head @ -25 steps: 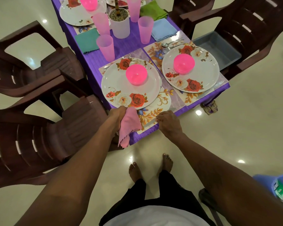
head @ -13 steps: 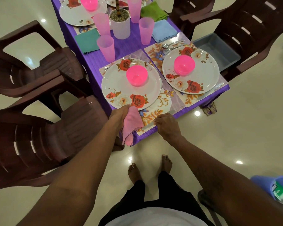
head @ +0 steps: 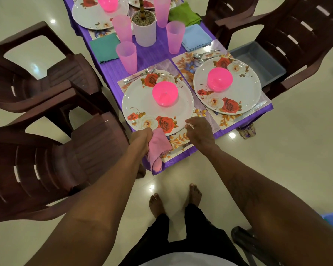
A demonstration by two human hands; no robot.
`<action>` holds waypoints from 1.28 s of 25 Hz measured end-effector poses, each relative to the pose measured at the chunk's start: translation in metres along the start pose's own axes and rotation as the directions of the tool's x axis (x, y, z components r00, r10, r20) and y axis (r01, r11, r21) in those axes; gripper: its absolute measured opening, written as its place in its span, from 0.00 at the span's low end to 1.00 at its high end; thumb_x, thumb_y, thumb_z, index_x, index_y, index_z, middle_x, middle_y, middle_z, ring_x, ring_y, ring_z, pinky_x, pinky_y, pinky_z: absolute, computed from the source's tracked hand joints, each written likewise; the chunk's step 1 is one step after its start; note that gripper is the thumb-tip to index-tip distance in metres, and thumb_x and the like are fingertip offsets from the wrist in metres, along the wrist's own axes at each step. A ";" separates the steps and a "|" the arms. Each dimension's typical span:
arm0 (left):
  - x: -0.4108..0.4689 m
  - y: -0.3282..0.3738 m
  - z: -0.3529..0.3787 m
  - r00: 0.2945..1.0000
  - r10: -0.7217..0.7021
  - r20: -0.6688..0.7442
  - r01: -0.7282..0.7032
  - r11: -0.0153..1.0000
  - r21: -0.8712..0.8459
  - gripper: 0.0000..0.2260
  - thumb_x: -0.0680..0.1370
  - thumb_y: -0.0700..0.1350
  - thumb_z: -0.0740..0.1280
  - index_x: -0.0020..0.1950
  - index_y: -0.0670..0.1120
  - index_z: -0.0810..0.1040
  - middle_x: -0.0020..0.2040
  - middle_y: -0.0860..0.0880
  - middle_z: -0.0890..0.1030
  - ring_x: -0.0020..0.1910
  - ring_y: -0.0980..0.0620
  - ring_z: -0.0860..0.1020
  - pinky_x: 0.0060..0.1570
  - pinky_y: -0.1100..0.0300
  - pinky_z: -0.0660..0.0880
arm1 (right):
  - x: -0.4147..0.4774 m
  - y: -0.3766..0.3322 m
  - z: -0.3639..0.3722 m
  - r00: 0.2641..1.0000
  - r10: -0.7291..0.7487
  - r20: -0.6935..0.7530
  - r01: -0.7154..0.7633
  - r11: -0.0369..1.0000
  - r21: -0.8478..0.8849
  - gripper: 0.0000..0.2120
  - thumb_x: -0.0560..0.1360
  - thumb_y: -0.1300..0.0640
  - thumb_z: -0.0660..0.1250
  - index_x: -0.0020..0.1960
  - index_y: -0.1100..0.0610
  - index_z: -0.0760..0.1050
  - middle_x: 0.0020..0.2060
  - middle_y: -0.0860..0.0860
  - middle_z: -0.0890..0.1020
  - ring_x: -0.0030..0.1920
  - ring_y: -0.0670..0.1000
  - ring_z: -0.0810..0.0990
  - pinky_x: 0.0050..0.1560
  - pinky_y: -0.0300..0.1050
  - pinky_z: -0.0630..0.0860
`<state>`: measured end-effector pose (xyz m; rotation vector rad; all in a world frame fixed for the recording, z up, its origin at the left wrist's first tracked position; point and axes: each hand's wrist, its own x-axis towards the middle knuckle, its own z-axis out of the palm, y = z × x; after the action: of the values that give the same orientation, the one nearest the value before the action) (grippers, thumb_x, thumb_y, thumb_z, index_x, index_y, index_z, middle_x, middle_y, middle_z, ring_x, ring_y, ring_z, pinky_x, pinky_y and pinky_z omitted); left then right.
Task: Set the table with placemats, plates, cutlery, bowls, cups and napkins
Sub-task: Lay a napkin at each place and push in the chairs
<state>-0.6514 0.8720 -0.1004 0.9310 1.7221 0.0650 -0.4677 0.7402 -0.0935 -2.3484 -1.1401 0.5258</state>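
Observation:
My left hand (head: 142, 137) grips a pink napkin (head: 158, 148) that hangs over the near table edge, just below the near floral plate (head: 142, 104). A pink bowl (head: 165, 93) sits on that plate, which lies on a floral placemat (head: 178, 141). A knife (head: 179, 149) lies on the placemat's near edge. My right hand (head: 199, 131) hovers at the plate's right rim with fingers loosely curled, holding nothing. A second plate (head: 244, 93) with a pink bowl (head: 219, 79) lies to the right.
Pink cups (head: 126, 56), teal (head: 104, 47), blue (head: 196, 37) and green (head: 184, 14) napkins and a white plant pot (head: 144, 29) stand on the purple tablecloth (head: 152, 54). Dark brown chairs (head: 46, 150) flank both sides; a grey tray (head: 258, 62) rests on the right chair.
My right hand has lifted from the knife at the placemat's near edge and moved up to the plate's right rim. The left hand keeps hold of the pink napkin.

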 end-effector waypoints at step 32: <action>-0.020 -0.026 -0.013 0.978 0.065 0.200 -0.093 0.986 0.135 0.08 0.79 0.47 0.69 0.53 0.42 0.80 0.49 0.46 0.79 0.37 0.52 0.76 0.44 0.55 0.78 | -0.040 0.007 0.003 0.985 -0.072 -0.158 0.057 0.994 -0.096 0.10 0.79 0.51 0.71 0.54 0.55 0.84 0.48 0.52 0.87 0.47 0.53 0.85 0.47 0.50 0.82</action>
<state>-0.6754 0.8468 -0.0923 1.0759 1.5233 -0.0968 -0.4882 0.7049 -0.0952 -2.3731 -1.1825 0.2607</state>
